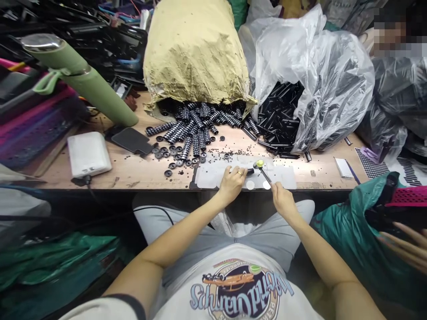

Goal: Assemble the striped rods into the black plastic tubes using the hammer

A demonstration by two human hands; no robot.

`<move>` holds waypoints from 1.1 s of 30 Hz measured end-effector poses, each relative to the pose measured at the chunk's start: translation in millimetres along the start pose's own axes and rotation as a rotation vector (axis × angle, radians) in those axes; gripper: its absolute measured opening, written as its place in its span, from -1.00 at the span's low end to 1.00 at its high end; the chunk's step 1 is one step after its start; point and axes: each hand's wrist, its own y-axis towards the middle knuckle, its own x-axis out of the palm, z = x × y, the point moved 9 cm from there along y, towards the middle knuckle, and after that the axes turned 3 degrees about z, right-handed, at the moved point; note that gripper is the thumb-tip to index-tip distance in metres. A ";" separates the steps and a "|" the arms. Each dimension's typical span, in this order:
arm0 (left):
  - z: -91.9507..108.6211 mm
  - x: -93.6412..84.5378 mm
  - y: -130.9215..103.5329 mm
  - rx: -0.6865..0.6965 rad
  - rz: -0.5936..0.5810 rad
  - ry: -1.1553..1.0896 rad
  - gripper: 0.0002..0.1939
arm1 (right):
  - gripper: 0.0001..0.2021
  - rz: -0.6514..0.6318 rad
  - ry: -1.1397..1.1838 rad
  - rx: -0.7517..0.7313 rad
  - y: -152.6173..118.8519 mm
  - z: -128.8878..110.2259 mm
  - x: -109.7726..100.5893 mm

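Observation:
At the table's front edge my left hand [232, 183] is closed around a dark cylindrical piece, a black tube [249, 171], which lies sideways with its end pointing right. My right hand [283, 199] grips the handle of a small hammer [265, 174]. The hammer's head, with a yellow-green face, is close to the tube's right end; I cannot tell whether they touch. Under both lies a pale work mat [283, 174] with white round patches. Beyond my left hand is a pile of black-and-silver ribbed rollers [191, 129], with loose black round caps [168, 173] beside it.
A yellow sack [196, 53] spills the rollers. Right of it, a clear plastic bag [333, 84] holds black tubes [280, 115]. A green bottle [96, 93], a white power bank [88, 154] and a black phone-like slab [131, 141] stand left. Another person's hand [407, 246] shows at right.

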 end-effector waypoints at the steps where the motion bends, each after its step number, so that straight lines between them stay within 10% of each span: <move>1: 5.8 1.6 0.0 -0.001 -0.002 -0.002 -0.57 | -0.68 0.035 0.039 -0.028 -1.2 -7.0 -6.6; 5: 26.1 11.9 -1.9 -0.005 -0.041 -0.030 -0.36 | -0.58 0.157 0.201 -0.212 -9.5 -48.5 -24.0; 9: 26.9 18.1 -2.4 0.003 -0.050 -0.070 -0.42 | -0.67 -0.096 -0.071 -0.267 -7.7 -69.8 19.1; 18: 14.1 4.9 19.8 -0.093 -0.079 -0.101 -0.58 | -0.60 0.153 0.098 -0.209 24.9 -56.0 -25.2; 23: 33.0 -7.7 9.1 0.044 -0.226 -0.297 -0.74 | -0.68 0.152 -0.074 -0.075 54.2 -16.5 -8.9; 25: -7.0 -22.2 22.1 -0.091 -0.172 -0.375 -0.66 | -0.69 0.142 -0.151 -0.026 60.0 -0.4 2.2; 30: -200.6 -65.1 71.3 -0.800 0.206 -0.180 -0.54 | -0.72 0.188 -0.200 -0.111 73.2 -1.4 11.4; 33: -266.7 -49.1 99.2 -0.980 0.095 -0.175 -0.56 | -0.75 0.266 -0.157 -0.200 100.7 -21.5 2.2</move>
